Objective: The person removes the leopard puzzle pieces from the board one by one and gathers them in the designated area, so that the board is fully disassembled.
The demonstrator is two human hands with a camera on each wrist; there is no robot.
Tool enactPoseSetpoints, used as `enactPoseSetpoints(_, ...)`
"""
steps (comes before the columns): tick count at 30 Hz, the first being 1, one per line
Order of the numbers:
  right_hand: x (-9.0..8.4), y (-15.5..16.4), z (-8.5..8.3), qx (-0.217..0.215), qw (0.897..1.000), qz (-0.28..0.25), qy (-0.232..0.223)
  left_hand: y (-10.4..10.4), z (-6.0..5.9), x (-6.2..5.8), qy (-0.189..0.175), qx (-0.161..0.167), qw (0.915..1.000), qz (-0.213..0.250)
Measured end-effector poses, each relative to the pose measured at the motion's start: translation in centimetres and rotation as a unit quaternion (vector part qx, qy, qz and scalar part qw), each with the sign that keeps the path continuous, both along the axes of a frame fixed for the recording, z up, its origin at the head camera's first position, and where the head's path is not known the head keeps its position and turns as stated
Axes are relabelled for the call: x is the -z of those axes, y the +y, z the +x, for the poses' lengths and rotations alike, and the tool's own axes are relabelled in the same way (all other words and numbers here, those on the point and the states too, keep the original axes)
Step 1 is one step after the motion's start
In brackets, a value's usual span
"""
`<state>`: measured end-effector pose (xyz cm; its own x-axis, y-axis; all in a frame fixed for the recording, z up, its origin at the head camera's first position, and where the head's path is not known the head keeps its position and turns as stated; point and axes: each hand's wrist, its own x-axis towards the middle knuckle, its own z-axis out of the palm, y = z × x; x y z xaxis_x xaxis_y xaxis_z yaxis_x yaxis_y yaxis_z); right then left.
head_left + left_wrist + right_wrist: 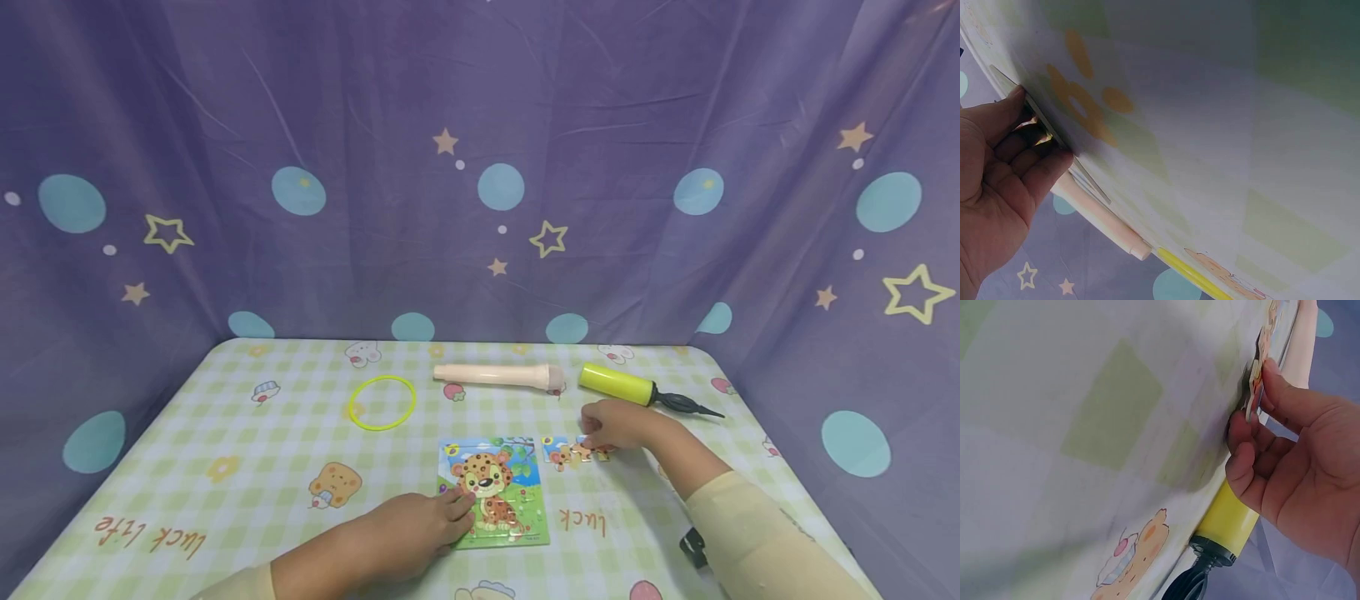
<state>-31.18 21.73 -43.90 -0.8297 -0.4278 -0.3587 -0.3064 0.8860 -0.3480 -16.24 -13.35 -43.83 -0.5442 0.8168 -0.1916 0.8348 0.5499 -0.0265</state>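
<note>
A square leopard-picture jigsaw puzzle (522,487) lies flat near the table's front. On its lower left part rest the fingers of my left hand (420,529); in the left wrist view, thumb and fingertips touch the thin puzzle board (1094,189) from above. Right of the puzzle is a short row of loose jigsaw pieces (556,454). My right hand (618,423) pinches a jigsaw piece (1252,387) at the right end of that row, between thumb and index finger. The fingers partly hide that piece in the head view.
Behind the puzzle lies a pale pink toy microphone (491,376). A yellow hand pump (617,384) with a black nozzle is at the back right. To the left lies a yellow ring (352,406). A small black object (693,547) shows beside the right sleeve. Purple curtains (480,100) surround the checked tablecloth (262,467).
</note>
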Motion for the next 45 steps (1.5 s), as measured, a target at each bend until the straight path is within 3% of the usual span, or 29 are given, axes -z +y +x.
enactPoseSetpoints(7, -0.1, -0.6, 0.1, -0.008, 0.998, 0.049, 0.033, 0.1, 0.1, -0.1, 0.005, -0.006, 0.9999, -0.007)
enactPoseSetpoints(13, -0.4, -1.1, 0.2, -0.012, 0.996, 0.088, 0.031, 0.3, 0.2, -0.2, -0.005, -0.017, 0.9997, -0.017)
enactPoseSetpoints(31, -1.6, -2.2, 1.2, -0.023, 0.993, 0.106, 0.036, 0.4, 0.2, -0.4, -0.015, -0.026, 0.9995, -0.01)
enactPoseSetpoints(34, -1.8, -2.8, 1.3, -0.029, 0.995, 0.082, 0.057, 0.4, 0.2, -0.5, -0.017, -0.027, 0.9994, -0.012)
enactPoseSetpoints(37, -2.0, -4.0, 1.6, -0.038, 0.997, 0.026, 0.065, 0.5, 0.2, -0.6, -0.018, -0.028, 0.9993, -0.015)
enactPoseSetpoints(41, -2.2, -6.2, 2.8, -0.065, 0.996, -0.043, 0.044, 0.4, 0.2, -0.5, -0.012, -0.023, 0.9996, -0.012)
enactPoseSetpoints(45, -1.7, -8.4, 4.1, -0.117, 0.99, -0.045, 0.057, 0.3, 0.1, -0.4, -0.007, -0.012, 0.9999, -0.009)
